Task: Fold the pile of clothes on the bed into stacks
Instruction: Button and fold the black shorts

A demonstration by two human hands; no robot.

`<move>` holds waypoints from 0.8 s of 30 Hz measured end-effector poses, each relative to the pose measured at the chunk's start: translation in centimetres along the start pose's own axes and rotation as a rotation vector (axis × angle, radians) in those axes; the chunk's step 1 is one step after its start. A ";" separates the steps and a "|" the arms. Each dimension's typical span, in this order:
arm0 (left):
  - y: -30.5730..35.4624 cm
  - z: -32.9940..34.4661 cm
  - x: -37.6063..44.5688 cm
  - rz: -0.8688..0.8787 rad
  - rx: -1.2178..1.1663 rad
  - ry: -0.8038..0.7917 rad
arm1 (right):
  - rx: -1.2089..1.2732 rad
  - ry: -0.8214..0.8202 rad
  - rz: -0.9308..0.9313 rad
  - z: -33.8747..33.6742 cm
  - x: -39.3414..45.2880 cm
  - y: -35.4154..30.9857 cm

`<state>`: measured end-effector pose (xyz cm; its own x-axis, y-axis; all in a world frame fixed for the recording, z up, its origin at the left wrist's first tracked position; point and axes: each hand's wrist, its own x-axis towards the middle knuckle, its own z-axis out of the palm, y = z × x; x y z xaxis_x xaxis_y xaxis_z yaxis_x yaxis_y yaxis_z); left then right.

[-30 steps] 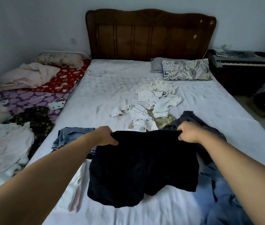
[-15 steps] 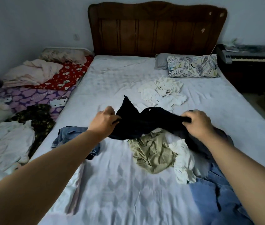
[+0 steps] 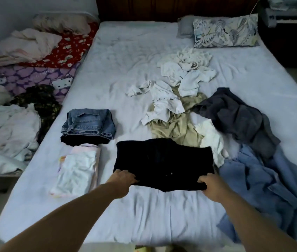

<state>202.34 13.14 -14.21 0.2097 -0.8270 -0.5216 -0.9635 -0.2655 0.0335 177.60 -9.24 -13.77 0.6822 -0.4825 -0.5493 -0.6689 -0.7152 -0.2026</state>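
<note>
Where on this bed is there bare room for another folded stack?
Bare sheet lies beyond the folded jeans, left of the white tops, and along the near edge below the black garment. The right side is crowded with the grey and blue clothes.

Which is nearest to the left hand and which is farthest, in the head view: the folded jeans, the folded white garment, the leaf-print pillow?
From the left hand:
1. Folded white garment, just to its left at the near bed edge.
2. Folded jeans, farther up on the left, on a dark folded piece.
3. Leaf-print pillow, far right by the headboard.
</note>
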 end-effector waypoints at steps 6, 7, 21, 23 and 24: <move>0.5 2.5 -1.9 0.022 -0.398 -0.168 | 0.062 -0.248 0.077 3.1 -1.9 -0.7; 0.6 2.8 -1.9 0.026 -0.441 -0.190 | 0.077 -0.265 0.086 3.3 -2.0 -1.0; 5.4 9.3 5.0 -0.207 -0.694 0.004 | 0.216 -0.073 0.142 10.3 4.3 -2.0; 7.0 10.4 6.7 -0.264 -0.756 0.128 | 0.307 0.038 0.180 11.7 6.1 -2.0; 7.9 11.0 7.6 -0.302 -0.778 0.173 | 0.387 0.081 0.192 12.4 7.0 -2.1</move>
<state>194.52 10.15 -27.28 0.5230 -0.7134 -0.4664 -0.4873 -0.6992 0.5232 180.07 -4.86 -27.23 0.5451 -0.6374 -0.5447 -0.8368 -0.3739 -0.3999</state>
